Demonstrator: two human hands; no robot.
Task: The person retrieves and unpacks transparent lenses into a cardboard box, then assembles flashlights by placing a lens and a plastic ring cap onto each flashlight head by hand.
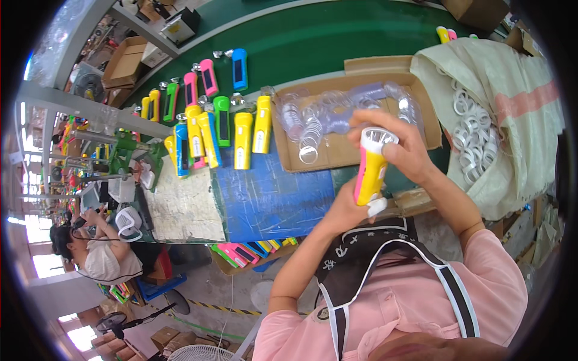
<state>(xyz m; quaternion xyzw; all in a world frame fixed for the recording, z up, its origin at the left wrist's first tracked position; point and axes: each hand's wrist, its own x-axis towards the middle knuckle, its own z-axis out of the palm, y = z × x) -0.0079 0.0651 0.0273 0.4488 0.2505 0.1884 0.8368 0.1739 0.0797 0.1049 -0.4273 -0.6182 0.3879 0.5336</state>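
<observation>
Bulging at right, a pale sack; beside it, a cardboard tray, partly hidden by the right hand; in front, the left hand, clasping the base of a yellow-and-pink flashlight, fingers largely hidden; the right thumb meets its head, whether the fingers pinch cannot be told; below, an indistinct white piece.

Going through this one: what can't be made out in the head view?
Head view:
Held flashlight: lower end hidden by the left hand.
Lower flashlights: partly hidden by the blue mat's edge.
Upper-right flashlights: lower parts behind the pale sack.
White fan: cut off by the picture's lower edge.
</observation>
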